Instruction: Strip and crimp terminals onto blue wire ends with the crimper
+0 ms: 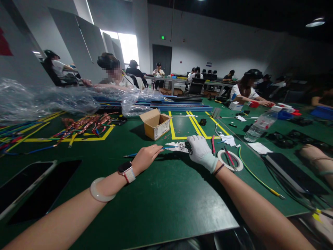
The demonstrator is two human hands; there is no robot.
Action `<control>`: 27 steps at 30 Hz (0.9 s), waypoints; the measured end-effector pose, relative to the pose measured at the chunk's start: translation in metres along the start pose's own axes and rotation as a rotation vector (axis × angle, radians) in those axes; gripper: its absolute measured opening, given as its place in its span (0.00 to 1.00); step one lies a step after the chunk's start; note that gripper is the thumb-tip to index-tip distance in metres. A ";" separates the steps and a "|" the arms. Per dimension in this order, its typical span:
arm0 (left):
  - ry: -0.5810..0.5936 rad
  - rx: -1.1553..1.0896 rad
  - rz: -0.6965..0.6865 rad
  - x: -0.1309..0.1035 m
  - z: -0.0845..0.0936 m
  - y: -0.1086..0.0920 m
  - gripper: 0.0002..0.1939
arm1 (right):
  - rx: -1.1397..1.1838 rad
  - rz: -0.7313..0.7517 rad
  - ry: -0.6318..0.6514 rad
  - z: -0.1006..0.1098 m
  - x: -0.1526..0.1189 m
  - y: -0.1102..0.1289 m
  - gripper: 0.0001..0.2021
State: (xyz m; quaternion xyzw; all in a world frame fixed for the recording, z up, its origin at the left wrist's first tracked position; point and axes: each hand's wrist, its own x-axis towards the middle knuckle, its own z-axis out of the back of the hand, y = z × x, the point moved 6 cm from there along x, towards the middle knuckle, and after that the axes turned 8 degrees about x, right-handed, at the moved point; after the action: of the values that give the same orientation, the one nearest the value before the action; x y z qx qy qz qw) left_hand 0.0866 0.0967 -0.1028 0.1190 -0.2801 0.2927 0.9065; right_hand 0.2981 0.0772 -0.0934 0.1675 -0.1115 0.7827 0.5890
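Left hand (147,158) pinches blue wire (131,155) in front of the open cardboard box (161,131), likely to keep the tip steady; right hand (201,152) (white-gloved, maybe for grip) clasps wire stripper (181,147), front-right of the box, wire tip at its jaws

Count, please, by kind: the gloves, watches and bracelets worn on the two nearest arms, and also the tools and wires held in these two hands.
Gloves: 1
Watches: 1
Bracelets: 2
Tools: 1
Blue wires: 1
Total: 6
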 end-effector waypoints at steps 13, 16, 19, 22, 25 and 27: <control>0.075 -0.052 0.046 0.000 -0.004 0.004 0.17 | 0.056 -0.052 0.068 -0.007 -0.002 0.001 0.16; 0.097 -0.059 0.065 0.000 -0.005 0.006 0.16 | 0.061 -0.063 0.084 -0.009 -0.003 0.002 0.15; 0.108 -0.063 0.078 0.001 -0.006 0.007 0.16 | 0.071 -0.060 0.065 -0.010 -0.003 0.001 0.13; 0.100 -0.071 0.086 0.001 -0.005 0.006 0.17 | 0.124 -0.033 0.032 -0.011 -0.001 0.000 0.12; 0.077 -0.072 0.109 0.001 -0.003 0.006 0.18 | 0.176 -0.010 -0.024 -0.009 -0.001 0.001 0.15; 0.071 -0.069 0.133 0.001 -0.004 0.007 0.18 | 0.194 0.000 -0.039 -0.009 -0.002 0.002 0.18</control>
State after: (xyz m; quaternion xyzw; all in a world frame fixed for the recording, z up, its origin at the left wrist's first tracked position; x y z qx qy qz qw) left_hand 0.0845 0.1039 -0.1051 0.0585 -0.2651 0.3466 0.8978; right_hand 0.2953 0.0778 -0.1023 0.2391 -0.0468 0.7863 0.5677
